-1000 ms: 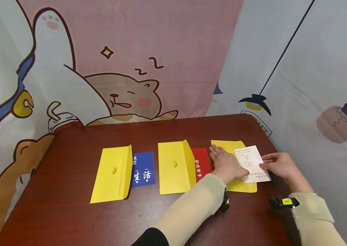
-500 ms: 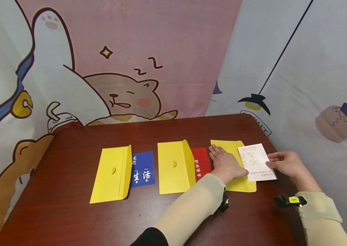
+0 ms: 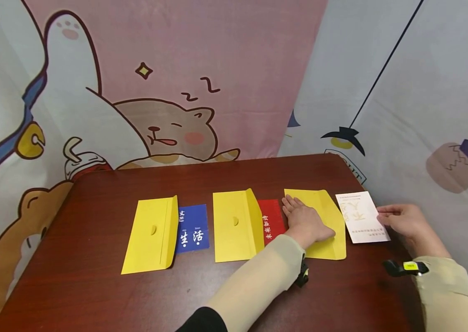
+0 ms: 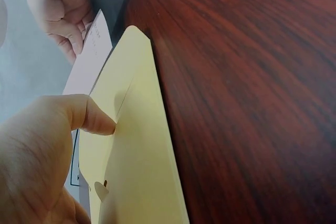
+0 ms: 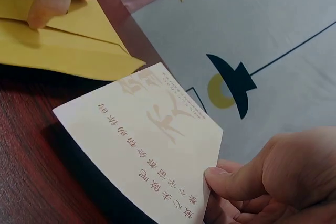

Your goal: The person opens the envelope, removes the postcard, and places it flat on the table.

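My left hand (image 3: 305,224) lies with extended fingers on the rightmost yellow envelope (image 3: 332,219), whose flap is unfolded toward the right. In the left wrist view, the thumb (image 4: 94,116) touches this envelope near its flap crease. A white card (image 3: 362,219) with gold and reddish Chinese characters is pinched at its right edge by my right hand (image 3: 410,226). The card is just right of the envelope, apart from it in the head view. The right wrist view shows the thumb (image 5: 231,184) on top of the card's edge, other fingers beneath and partly hidden.
Two more yellow envelopes (image 3: 151,235) (image 3: 231,240) lie to the left on the dark red wooden table (image 3: 134,304). Beside them are a blue card (image 3: 194,228) and a red card (image 3: 272,216), both with white characters. Cartoon-printed cloth (image 3: 250,69) hangs behind and at the sides.
My right hand has moved right with the white card, taking it from over the yellow envelope to beside it. The left hand has stayed on the envelope.
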### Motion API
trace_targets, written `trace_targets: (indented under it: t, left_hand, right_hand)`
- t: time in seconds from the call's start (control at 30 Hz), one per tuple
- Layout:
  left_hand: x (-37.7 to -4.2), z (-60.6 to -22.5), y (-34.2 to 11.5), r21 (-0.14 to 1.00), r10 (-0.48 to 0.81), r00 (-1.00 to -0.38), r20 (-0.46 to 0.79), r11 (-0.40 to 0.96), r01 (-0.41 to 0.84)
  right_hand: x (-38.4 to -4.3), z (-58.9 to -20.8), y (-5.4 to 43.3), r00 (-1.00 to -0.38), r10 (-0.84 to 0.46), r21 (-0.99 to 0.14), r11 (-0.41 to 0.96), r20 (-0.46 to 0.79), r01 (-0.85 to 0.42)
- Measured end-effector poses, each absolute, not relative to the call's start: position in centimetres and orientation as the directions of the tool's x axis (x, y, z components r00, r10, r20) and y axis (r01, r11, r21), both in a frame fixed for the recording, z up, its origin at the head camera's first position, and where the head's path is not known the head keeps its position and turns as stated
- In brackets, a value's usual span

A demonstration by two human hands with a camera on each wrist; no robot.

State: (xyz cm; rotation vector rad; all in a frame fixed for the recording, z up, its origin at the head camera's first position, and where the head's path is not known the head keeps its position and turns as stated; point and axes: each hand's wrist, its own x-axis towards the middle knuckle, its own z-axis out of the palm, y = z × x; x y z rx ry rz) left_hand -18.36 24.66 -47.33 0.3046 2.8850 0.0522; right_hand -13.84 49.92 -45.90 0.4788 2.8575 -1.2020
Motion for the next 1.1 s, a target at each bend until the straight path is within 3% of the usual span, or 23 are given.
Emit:
trace_targets:
  t: [0.37,0.8,1.1]
  left_hand:
    - [-18.1,-47.1,24.3,0.078,0.225,-0.951,-0.212,0.974,0.212]
    - [-18.3,-47.3,24.3,0.079,0.226,-0.95,-0.215,0.974,0.213]
    - [-18.4,-47.9,24.7,0.07,0.217,-0.949,-0.226,0.976,0.207]
  right_hand:
    - [-13.8,-46.7,50.6,-0.946,0.291,-0.702,0.645,-0.14,0.302]
    - [-14.7,-47.0,48.4,-0.908,0.386,-0.623,0.673,-0.165,0.399]
    - [-15.1,-47.8,47.7,-0.922,0.367,-0.627,0.692,-0.122,0.358]
